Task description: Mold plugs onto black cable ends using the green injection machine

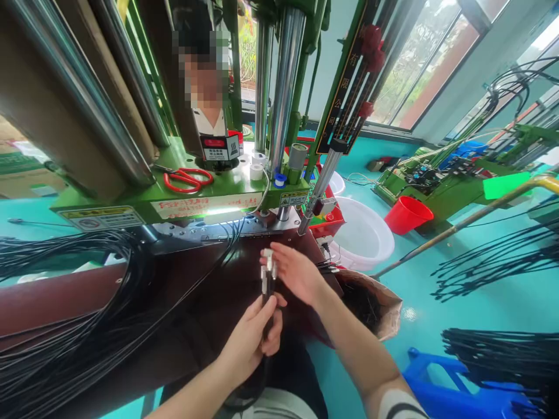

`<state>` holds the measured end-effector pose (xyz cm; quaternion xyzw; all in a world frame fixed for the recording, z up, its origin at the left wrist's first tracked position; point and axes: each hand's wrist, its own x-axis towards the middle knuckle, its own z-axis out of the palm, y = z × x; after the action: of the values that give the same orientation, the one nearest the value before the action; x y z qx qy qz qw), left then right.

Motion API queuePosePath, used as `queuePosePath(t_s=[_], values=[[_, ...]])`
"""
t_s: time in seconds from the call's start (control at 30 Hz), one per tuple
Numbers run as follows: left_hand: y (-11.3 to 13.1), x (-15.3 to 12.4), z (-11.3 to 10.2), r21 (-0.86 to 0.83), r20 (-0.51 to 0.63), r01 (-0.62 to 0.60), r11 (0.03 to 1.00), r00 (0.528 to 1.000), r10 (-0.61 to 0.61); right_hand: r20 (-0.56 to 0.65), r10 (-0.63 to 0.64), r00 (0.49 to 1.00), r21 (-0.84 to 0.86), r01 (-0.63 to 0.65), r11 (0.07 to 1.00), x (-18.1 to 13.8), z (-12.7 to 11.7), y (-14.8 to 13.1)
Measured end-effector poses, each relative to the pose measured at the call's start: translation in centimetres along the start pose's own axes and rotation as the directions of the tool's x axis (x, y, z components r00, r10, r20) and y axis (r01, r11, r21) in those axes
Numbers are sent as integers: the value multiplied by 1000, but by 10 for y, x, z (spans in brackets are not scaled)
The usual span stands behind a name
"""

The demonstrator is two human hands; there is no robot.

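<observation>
Head view: person at the bench, both bare hands out front. Left hand (261, 327) wrapped round a short black cable bundle (269, 287), thumb and fingers closed on it just below the metal ends. Bundle stands roughly upright above the dark brown bench (196, 320), silver connectors (264, 280) at the top, pointing away from the person. Right hand (299, 272) alongside, fingers stretched out and loose, tips up by the topmost connector; from where I'm standing, can't tell whether they touch it.

Behind the hands, a green press (140, 203) with steel columns. On its ledge: red-handled scissors (188, 173), white rolls (256, 171), a small blue-and-white spool (280, 181). Thin black leads (234, 234) run from under the ledge down across the bench to the left. Big coil of black cable (131, 256) on the left side, strands spreading toward the near corner. Another person (209, 122) behind the press, partly hidden by a column.

Right of the bench: open brown bag (391, 317) with dark stuff inside, contents unclear. Past it, a white tub (382, 244) on the turquoise floor (419, 279), a red bucket (406, 216) beside that. Lower right, more black cables (493, 355) lying over a blue stand (437, 366).
</observation>
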<state>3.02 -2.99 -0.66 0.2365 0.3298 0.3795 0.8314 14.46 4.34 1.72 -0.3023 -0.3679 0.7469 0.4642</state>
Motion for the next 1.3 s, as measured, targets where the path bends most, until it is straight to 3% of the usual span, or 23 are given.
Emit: queuePosePath(t_s=[0.07, 0.23, 0.37, 0.43, 0.53, 0.6, 0.73, 0.83, 0.93, 1.0, 1.03, 1.1, 1.17, 1.2, 1.23, 1.3], values=[[0, 3, 0, 51, 39, 28, 998, 999, -30, 101, -22, 995, -143, 36, 989, 14, 0, -15], [5, 9, -1, 53, -13, -59, 997, 998, 60, 357, 181, 916, -492, 20, 870, 21, 4, -34], [13, 14, 3, 88, -46, -100, 991, 993, 105, 518, 141, 844, -621, 258, 740, 13, 3, -41], [17, 17, 4, 126, -44, -112, 986, 992, 119, 559, 167, 812, -699, 354, 621, 12, 1, -43], [22, 22, 2, 117, -56, -154, 981, 985, 161, 529, 195, 826, -787, 392, 477, 14, -4, -43], [25, 23, -1, 103, -59, -158, 982, 985, 165, 520, 242, 819, -781, 341, 523, 16, -8, -41], [31, 22, -6, 113, -23, -104, 988, 994, 107, 512, 415, 752, -718, 109, 688, 17, -8, -37], [32, 20, -8, 98, -27, -123, 987, 992, 127, 502, 447, 740, -712, 60, 699, 17, -1, -36], [29, 22, -12, 67, -68, -150, 986, 986, 154, 504, 449, 738, -755, 125, 644, 22, 3, -34], [28, 24, -15, 26, -116, -163, 986, 980, 165, 514, 423, 746, -804, 247, 541, 32, 2, -32], [27, 25, -17, 11, -146, -175, 984, 974, 175, 505, 381, 774, -829, 313, 464, 39, -1, -31], [28, 26, -21, 10, -205, -214, 977, 956, 211, 413, 241, 878, -906, 369, 207, 57, -8, -28], [29, 26, -25, 36, -250, -260, 965, 933, 260, 247, 60, 967, -959, 252, -129, 75, -17, -22], [30, 26, -27, 51, -265, -277, 960, 923, 280, 179, -11, 984, -950, 170, -262, 83, -20, -19], [31, 26, -28, 62, -277, -290, 955, 914, 296, 132, -51, 990, -930, 106, -352, 90, -23, -16], [31, 25, -30, 83, -295, -301, 950, 903, 312, 91, -62, 994, -910, 58, -411, 98, -26, -11]])
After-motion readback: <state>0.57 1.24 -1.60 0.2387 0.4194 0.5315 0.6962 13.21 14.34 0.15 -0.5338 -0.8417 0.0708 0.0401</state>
